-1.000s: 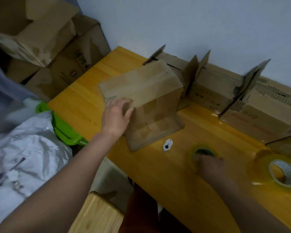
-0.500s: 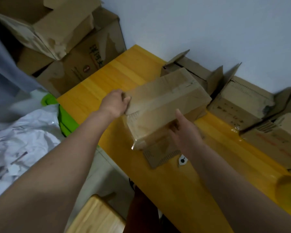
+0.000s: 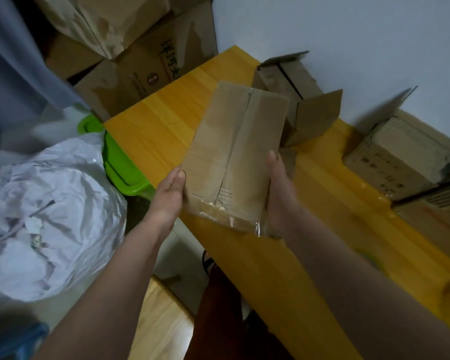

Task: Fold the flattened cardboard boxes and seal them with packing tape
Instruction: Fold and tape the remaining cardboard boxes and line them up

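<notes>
Yellow wooden table (image 3: 151, 126) against white wall (image 3: 348, 35). Left hand (image 3: 170, 193) and right hand (image 3: 279, 193) grip taped cardboard box (image 3: 234, 152) above near edge, long axis toward wall.

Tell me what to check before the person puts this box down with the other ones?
1. Both hands hold the box: ok. The left hand and right hand grip opposite sides of the cardboard box.
2. Centre seam taped: ok. A clear tape strip runs down the closed flaps.
3. Tape end pressed flat: not ok. Loose tape sticks out at the near corner.
4. Other end of the box sealed: cannot tell, it is hidden.
5. Free spot on the yellow table: ok, bare wood shows left of the open boxes.
6. Tape roll within reach: cannot tell, none is clearly in view.
</notes>
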Motion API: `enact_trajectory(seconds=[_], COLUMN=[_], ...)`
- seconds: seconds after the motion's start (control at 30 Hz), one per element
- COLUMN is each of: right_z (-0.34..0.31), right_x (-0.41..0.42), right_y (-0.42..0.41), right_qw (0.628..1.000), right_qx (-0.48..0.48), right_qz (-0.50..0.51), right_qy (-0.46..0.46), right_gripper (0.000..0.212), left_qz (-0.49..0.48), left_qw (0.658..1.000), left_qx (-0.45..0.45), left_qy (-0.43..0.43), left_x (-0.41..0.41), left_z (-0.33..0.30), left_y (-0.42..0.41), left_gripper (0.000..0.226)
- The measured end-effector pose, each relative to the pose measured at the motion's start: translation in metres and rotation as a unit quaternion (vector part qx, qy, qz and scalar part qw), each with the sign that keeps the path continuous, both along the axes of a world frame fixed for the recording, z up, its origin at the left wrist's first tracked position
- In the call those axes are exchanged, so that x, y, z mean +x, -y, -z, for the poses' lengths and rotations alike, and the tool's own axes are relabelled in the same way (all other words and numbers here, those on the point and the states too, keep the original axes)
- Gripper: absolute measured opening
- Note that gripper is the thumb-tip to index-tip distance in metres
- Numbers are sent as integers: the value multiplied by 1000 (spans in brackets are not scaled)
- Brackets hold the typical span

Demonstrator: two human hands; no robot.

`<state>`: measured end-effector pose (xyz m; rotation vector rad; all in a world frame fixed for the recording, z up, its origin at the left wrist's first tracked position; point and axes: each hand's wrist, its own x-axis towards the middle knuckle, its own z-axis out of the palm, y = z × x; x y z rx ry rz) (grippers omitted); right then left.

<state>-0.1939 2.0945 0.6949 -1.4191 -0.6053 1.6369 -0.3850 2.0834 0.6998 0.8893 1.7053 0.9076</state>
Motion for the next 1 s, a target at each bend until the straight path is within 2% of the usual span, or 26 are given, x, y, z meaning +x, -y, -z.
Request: enact_trajectory(seconds=[0.17,0.27,0.37,0.47,0.57,0.67,0.73,0.77,0.8,0.87,0.9,0.93,1.0], right_z=[21,18,19,20,22,22,17,12,9,15,17,20,22], right_x=[-15,-15,3,28,40,47,54,56,57,57,57,58,62], right_y=[20,19,25,48,62,53,48,51,55,64,66,64,59], right_qw=[995,994,994,994,980,944,888,836,766,598,548,523,507], right_qx=[31,28,52,78,117,170,230,282,338,417,423,418,414], right_qz=[90,105,94,68,33,-29,-61,-104,-166,-290,-323,-339,-347], right_qy=[27,-1,11,39,156,282,393,458,521,620,646,661,672], right_gripper=[71,68,57,58,59,67,70,71,71,72,73,72,71], left_qz=[-32,-39,-38,34,124,201,247,261,268,266,263,260,261], left_qw=[995,992,990,997,986,958,939,928,920,918,921,924,924], left_qx=[1,1,-12,14,109,177,184,197,213,225,222,216,210], left_qy=[91,123,139,69,-17,-100,-154,-177,-191,-190,-184,-180,-182], left_x=[0,2,13,36,44,37,33,31,30,29,29,30,29], left_z=[13,18,17,13,14,23,26,28,30,32,33,32,32], left_y=[-2,-4,18,59,80,76,77,77,77,76,75,74,72], left_gripper=[40,40,43,46,59,68,70,69,69,69,69,69,70])
